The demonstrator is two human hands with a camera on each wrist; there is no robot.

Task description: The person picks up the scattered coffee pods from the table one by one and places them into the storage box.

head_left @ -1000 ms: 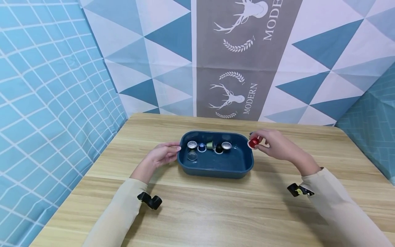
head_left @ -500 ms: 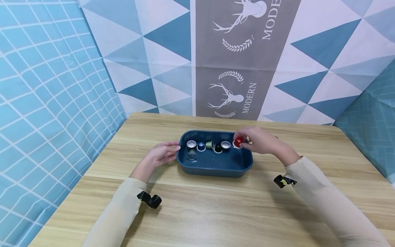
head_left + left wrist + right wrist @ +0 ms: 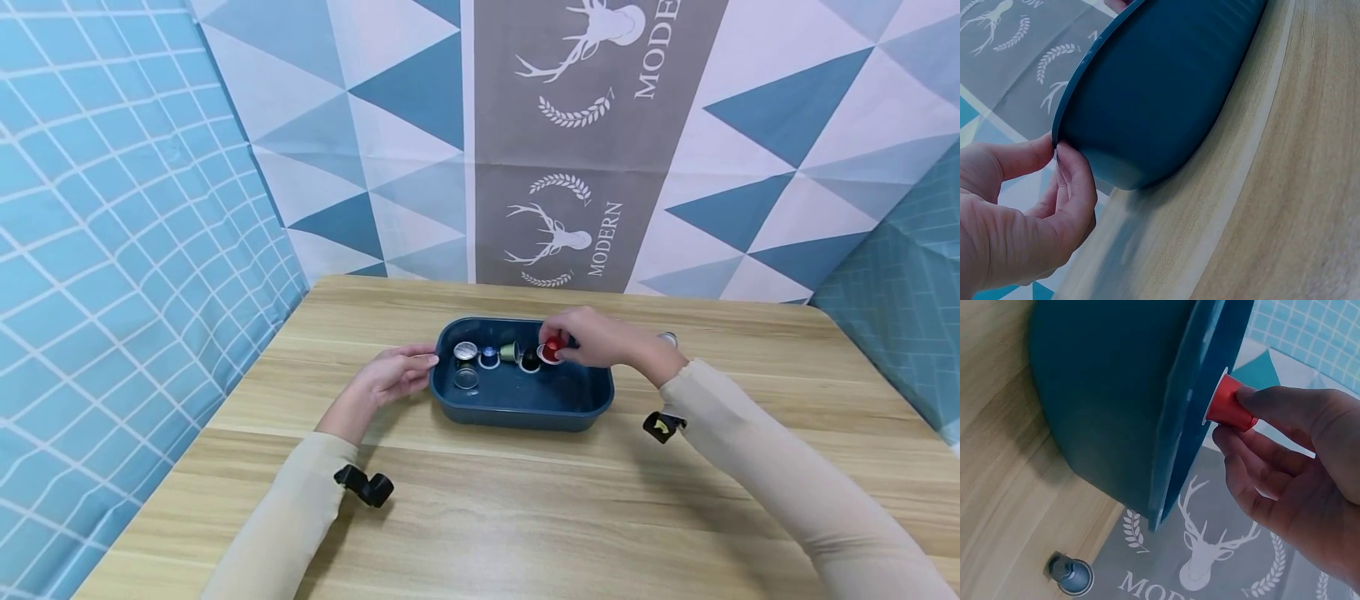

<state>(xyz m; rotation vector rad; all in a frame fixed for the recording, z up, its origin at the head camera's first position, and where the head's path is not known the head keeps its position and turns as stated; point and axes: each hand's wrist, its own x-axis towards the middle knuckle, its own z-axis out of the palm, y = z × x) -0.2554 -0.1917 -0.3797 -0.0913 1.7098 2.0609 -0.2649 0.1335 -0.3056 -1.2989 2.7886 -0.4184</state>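
Two hands are working at one tub (image 3: 517, 418): the left hand (image 3: 392, 375) is pinching its rim, while the right hand (image 3: 592, 340) is gripping one red capsule (image 3: 554, 349) between thumb and fingers, above the tub's inside. Five more are showing within — one silver-topped, one blue, one green, one black, one dull and hard to make out — and one grey capsule (image 3: 1071, 575) is standing outside on the table (image 3: 480, 517). The red one is looking shiny and tapered, its pale rim facing down.
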